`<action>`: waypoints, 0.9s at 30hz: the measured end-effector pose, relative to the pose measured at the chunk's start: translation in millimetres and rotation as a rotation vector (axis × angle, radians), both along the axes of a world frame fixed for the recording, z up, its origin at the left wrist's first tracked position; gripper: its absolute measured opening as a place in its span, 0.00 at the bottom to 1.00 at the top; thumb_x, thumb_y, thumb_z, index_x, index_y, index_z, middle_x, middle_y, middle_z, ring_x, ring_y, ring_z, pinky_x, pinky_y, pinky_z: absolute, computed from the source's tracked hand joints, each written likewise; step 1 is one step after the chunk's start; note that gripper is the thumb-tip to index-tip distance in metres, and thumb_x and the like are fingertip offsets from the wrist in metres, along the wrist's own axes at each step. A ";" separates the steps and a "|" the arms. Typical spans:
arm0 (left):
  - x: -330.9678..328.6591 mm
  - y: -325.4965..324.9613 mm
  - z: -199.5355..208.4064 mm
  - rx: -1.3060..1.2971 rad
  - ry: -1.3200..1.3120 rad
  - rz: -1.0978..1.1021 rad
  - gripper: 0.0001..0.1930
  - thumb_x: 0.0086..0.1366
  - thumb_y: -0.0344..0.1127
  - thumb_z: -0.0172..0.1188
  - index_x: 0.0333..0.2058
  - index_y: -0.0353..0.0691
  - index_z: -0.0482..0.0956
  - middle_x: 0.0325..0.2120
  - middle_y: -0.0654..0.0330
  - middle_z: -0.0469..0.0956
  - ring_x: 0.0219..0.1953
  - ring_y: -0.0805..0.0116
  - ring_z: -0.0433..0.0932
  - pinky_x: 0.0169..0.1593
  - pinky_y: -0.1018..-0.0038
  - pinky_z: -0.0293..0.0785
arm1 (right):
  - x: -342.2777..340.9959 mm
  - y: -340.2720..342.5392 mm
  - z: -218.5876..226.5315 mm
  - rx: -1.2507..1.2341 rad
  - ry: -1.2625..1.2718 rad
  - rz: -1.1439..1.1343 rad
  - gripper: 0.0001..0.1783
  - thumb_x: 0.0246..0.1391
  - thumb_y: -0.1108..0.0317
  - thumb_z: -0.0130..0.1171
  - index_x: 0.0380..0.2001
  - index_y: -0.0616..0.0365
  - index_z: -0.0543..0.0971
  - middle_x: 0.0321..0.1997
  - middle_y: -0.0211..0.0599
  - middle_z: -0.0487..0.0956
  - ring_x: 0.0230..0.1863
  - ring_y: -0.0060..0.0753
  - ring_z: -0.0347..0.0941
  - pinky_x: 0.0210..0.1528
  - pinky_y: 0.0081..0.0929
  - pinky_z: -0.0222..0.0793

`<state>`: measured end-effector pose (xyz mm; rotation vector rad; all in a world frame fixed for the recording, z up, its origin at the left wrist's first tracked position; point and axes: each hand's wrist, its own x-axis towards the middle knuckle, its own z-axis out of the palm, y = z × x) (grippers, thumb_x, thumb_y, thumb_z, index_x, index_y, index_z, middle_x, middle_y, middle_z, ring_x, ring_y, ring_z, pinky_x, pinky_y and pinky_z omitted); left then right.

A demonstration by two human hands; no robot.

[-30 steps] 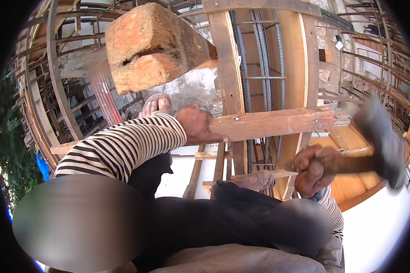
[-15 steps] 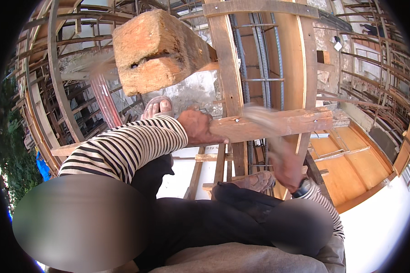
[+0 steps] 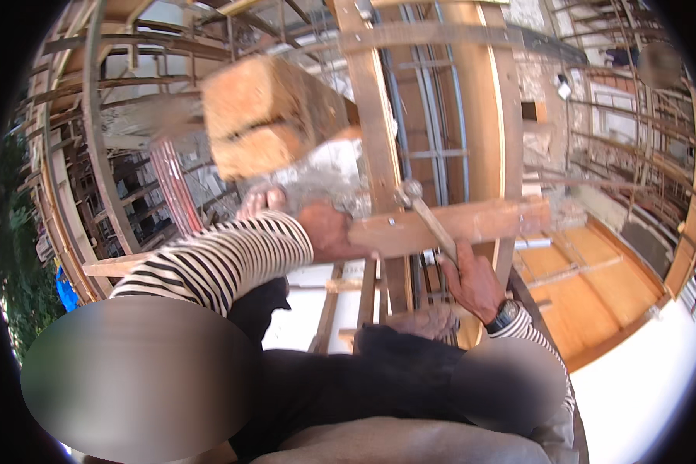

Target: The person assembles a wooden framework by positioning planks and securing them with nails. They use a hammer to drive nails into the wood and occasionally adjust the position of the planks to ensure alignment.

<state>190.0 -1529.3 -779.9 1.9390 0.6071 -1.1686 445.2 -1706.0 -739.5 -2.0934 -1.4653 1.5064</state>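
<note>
Wooden and stiff, the horizontal batten (image 3: 448,224) lies across the upright post (image 3: 379,155), my left hand (image 3: 329,232) closed on its near end, while my right hand (image 3: 472,278) grips the hammer (image 3: 429,220) low on its handle, head-heavy I think.

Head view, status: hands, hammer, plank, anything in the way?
Left hand grips the plank end. Right hand holds the hammer, head at the post. Timber block juts above the left hand.
</note>
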 end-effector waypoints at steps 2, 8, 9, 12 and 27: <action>-8.6 -12.4 -6.2 0.039 -0.031 0.076 0.51 0.52 0.83 0.47 0.39 0.30 0.83 0.29 0.38 0.80 0.36 0.46 0.83 0.43 0.56 0.79 | 2.1 18.5 10.2 -0.023 -0.018 -0.005 0.16 0.61 0.63 0.58 0.45 0.61 0.68 0.20 0.59 0.75 0.25 0.68 0.74 0.24 0.51 0.69; -0.5 -4.0 0.0 0.088 -0.070 0.065 0.49 0.51 0.82 0.50 0.37 0.31 0.84 0.33 0.41 0.82 0.38 0.47 0.83 0.45 0.58 0.79 | 3.4 108.8 65.7 0.508 0.078 -0.187 0.23 0.58 0.61 0.64 0.51 0.65 0.72 0.30 0.48 0.80 0.31 0.51 0.81 0.33 0.37 0.75; 0.0 -4.3 3.8 0.085 -0.081 0.071 0.49 0.51 0.82 0.50 0.37 0.31 0.84 0.33 0.42 0.82 0.38 0.46 0.83 0.45 0.59 0.78 | -4.0 129.6 78.8 0.520 0.163 -0.209 0.25 0.57 0.60 0.65 0.51 0.65 0.72 0.32 0.49 0.81 0.34 0.50 0.81 0.35 0.37 0.75; 3.0 7.3 21.0 0.068 -0.069 0.060 0.46 0.51 0.79 0.54 0.37 0.32 0.84 0.32 0.43 0.83 0.38 0.46 0.83 0.45 0.59 0.78 | -42.9 201.5 108.7 0.942 0.195 0.017 0.31 0.53 0.57 0.69 0.52 0.67 0.72 0.42 0.50 0.79 0.42 0.46 0.79 0.44 0.37 0.74; -216.3 82.0 198.3 0.751 0.042 1.015 0.29 0.65 0.60 0.55 0.40 0.34 0.81 0.21 0.45 0.78 0.27 0.46 0.80 0.35 0.59 0.75 | -84.0 248.0 129.9 0.548 0.483 -0.124 0.37 0.47 0.67 0.71 0.59 0.62 0.65 0.56 0.39 0.71 0.57 0.33 0.66 0.61 0.32 0.62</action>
